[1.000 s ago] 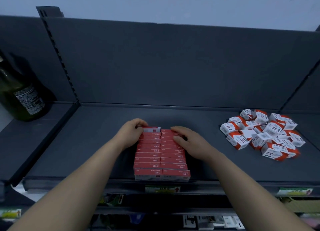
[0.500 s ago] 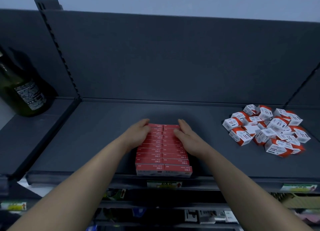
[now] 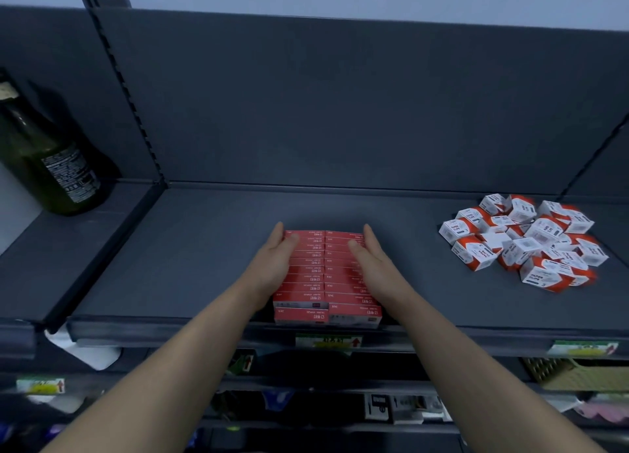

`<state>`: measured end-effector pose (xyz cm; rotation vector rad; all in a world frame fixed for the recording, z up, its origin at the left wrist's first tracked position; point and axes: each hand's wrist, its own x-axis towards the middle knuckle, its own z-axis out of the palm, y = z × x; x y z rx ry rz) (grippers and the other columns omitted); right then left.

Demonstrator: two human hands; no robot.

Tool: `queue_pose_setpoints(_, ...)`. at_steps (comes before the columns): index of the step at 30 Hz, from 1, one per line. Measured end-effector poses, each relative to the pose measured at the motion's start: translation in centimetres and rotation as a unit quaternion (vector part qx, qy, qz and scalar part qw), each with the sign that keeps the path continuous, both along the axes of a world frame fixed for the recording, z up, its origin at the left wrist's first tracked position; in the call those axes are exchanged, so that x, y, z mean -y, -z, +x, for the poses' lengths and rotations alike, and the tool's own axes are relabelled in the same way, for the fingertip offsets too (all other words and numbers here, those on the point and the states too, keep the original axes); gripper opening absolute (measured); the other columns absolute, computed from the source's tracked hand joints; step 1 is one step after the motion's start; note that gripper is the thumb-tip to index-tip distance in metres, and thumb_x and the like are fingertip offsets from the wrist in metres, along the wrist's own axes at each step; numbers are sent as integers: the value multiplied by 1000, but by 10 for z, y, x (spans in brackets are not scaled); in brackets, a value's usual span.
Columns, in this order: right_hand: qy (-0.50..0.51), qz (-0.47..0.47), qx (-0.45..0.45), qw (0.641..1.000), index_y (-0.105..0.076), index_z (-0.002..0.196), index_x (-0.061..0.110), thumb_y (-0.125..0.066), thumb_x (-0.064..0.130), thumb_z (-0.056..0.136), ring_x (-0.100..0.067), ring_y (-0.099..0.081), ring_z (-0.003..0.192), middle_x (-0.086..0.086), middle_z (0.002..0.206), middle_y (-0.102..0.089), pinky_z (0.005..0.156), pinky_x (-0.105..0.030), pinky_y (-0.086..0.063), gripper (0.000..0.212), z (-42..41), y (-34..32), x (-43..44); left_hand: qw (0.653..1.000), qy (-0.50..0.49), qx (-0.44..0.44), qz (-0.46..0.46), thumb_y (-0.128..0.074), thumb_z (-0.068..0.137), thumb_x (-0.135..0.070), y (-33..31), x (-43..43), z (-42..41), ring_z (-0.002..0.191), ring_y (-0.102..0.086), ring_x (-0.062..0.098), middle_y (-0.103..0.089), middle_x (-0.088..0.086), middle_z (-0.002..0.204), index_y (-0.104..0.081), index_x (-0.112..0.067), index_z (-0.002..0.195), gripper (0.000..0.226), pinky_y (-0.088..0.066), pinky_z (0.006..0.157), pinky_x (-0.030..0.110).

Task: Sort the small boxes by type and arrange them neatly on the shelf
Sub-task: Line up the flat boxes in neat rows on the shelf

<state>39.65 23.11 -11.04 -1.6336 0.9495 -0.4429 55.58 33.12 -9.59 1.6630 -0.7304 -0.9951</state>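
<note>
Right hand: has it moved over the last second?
Yes. The right hand slid rightward off the top of the red box block to its right flank, fingers now straight, pointing toward the back panel.

My left hand [image 3: 272,265] and my right hand [image 3: 374,270] cover both long sides of the block of red boxes [image 3: 320,275], the green bottle [image 3: 47,170] is cut by the left edge, and the price label [image 3: 328,342] is too blurred to read.
</note>
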Motion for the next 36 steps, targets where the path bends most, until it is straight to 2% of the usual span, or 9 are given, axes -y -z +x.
queue_pose_setpoints(4, 22, 44, 48, 998, -16, 150, 37, -38, 45, 100, -8, -36, 136, 22, 151, -27, 114, -36, -31, 55, -11, 0, -7, 999, -2, -16, -36, -38, 101, -36, 2, -17, -8, 109, -54, 3, -49, -18, 133, -33, -35, 143, 42, -41, 96, 25)
queue_pose_setpoints(8, 9, 9, 52, 999, -8, 152, 33, -39, 47, 99, -7, -24, 143, 16, 158, -17, 118, -39, -24, 63, -3, 3, -22, 999, 23, -5, -43, -41, 100, -40, 2, -23, -13, 104, -54, 1, -47, -23, 123, -29, -38, 142, 44, -40, 92, 22)
queue_pose_setpoints(11, -11, 59, 90, 994, -30, 135, 46, -52, 44, 94, 4, -53, 117, 28, 128, -49, 96, -23, -46, 46, -12, -5, -19, 995, 90, -6, -42, -63, 81, -59, 4, -30, 0, 119, -55, 10, -50, -13, 138, -34, -40, 141, 69, -42, 104, 37)
queue_pose_setpoints(15, -140, 7, 23, 990, -31, 121, 53, -84, 27, 64, 9, -59, 104, 25, 120, -53, 83, -12, -47, 82, -35, -13, -16, 970, 206, 128, 3, -89, 58, -39, 7, -48, 4, 113, -55, 1, -47, -25, 129, -21, -62, 129, 101, -44, 97, 25)
queue_pose_setpoints(19, -182, -87, -112, 973, 2, 148, 41, -88, 26, 64, 0, -41, 122, 23, 139, -26, 94, -10, -33, 124, -39, -12, -20, 958, 214, 189, 11, -87, 63, -35, 6, -47, 7, 112, -48, -4, -38, -22, 132, -8, -60, 132, 109, -40, 93, 18)
queue_pose_setpoints(22, -157, -112, -117, 974, 2, 149, 37, -85, 26, 70, 0, -41, 117, 22, 134, -28, 83, -2, -34, 118, -39, -13, -23, 958, 210, 196, 9, -85, 66, -38, 4, -46, 8, 110, -50, -3, -41, -18, 134, -13, -59, 130, 99, -41, 91, 19)
queue_pose_setpoints(29, -125, -115, -111, 979, -4, 149, 42, -90, 29, 59, -5, -46, 121, 17, 139, -37, 101, -22, -38, 124, -38, -9, -24, 959, 198, 203, -1, -85, 64, -42, 7, -48, 7, 107, -50, -4, -42, -19, 131, -17, -48, 138, 100, -41, 90, 18)
queue_pose_setpoints(32, -120, -93, -82, 985, -19, 131, 56, -91, 32, 56, -1, -55, 111, 18, 128, -49, 95, -24, -46, 108, -38, -12, -25, 969, 187, 160, -4, -77, 73, -45, 5, -48, 8, 101, -50, -12, -45, -30, 118, -18, -48, 135, 85, -41, 88, 14)
queue_pose_setpoints(36, -90, -28, -18, 995, -26, 112, 50, -77, 45, 71, -2, -61, 104, 19, 113, -59, 92, -27, -45, 66, -28, -16, -26, 992, 111, 60, -13, -59, 66, -79, 12, -36, 7, 131, -40, 7, -29, -15, 152, -10, -37, 149, 105, -34, 111, 38)
